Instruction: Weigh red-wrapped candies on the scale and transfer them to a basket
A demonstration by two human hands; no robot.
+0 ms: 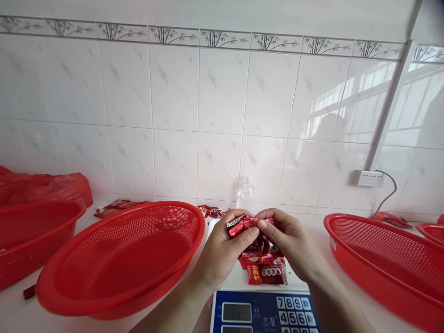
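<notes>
Both hands are together above a digital weighing scale with a blue key panel. My left hand and my right hand are closed on small red snack packets, thumbs pressed on the shiny wrappers. How many packets lie between the fingers is hard to tell. Below them another red snack packet with a dotted edge rests on the scale's white pan, with more wrappers partly hidden behind it.
A red perforated basket stands left of the scale, another red basket to the right. At the far left is a third basket with a red plastic bag behind. A clear bottle and loose packets lie along the tiled wall.
</notes>
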